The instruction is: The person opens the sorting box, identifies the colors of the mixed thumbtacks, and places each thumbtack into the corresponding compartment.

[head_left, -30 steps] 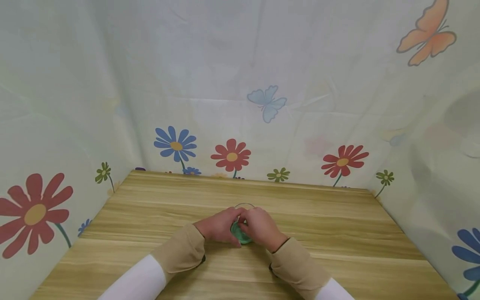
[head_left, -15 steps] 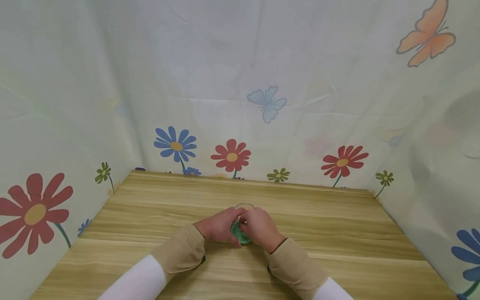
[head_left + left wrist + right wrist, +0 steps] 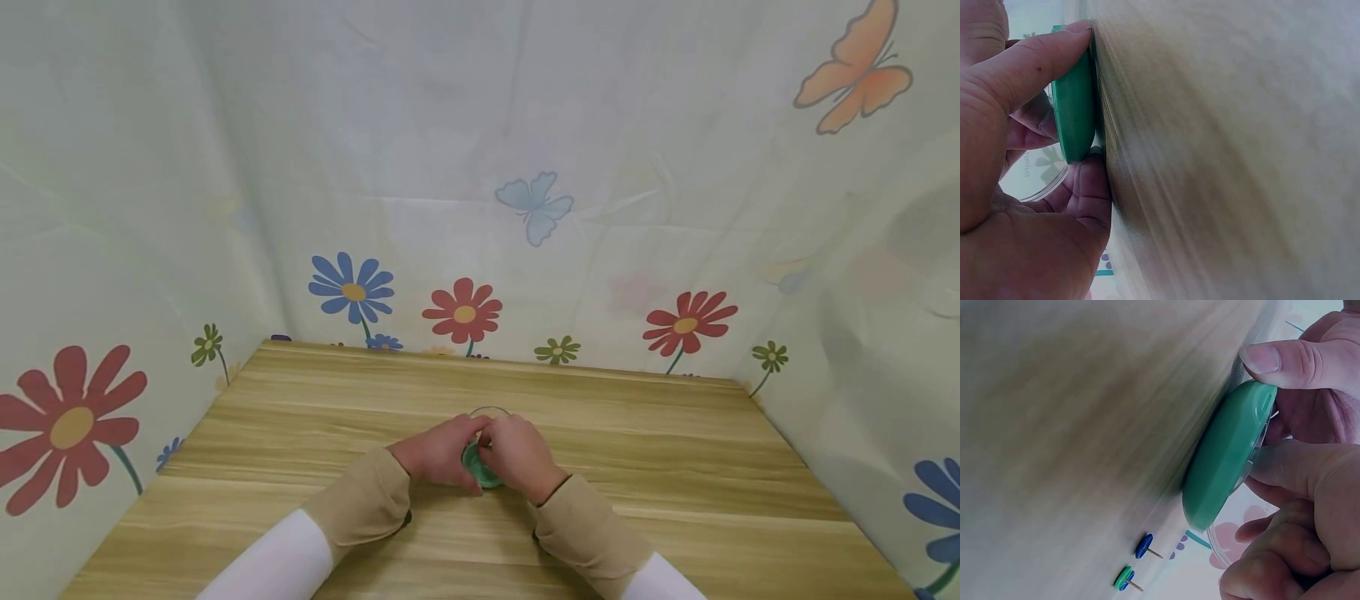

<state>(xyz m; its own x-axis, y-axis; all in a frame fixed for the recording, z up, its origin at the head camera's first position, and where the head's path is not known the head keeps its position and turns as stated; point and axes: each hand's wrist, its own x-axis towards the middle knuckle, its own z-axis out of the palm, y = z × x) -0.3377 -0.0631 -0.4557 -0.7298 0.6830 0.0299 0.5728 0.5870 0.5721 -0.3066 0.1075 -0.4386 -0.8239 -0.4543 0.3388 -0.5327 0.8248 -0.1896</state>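
A shallow green round case (image 3: 478, 467) with a clear lid (image 3: 489, 410) opened behind it sits on the wooden table, at the centre of the head view. My left hand (image 3: 442, 454) grips the case by its rim, thumb on one side and fingers on the other. In the left wrist view the green case (image 3: 1075, 109) is edge-on. My right hand (image 3: 525, 458) has its fingertips at the case's open top. In the right wrist view my right hand's fingers (image 3: 1300, 550) are curled; whether they pinch anything is hidden.
Blue (image 3: 1144, 545) and green thumbtacks (image 3: 1122, 578) stand points up on the table near the case in the right wrist view. The wooden table (image 3: 660, 475) spreads around both hands. Flower-printed sheets (image 3: 600, 275) hang at the back and sides.
The right wrist and sleeve have shifted very slightly. The left hand and the green case stay where they were.
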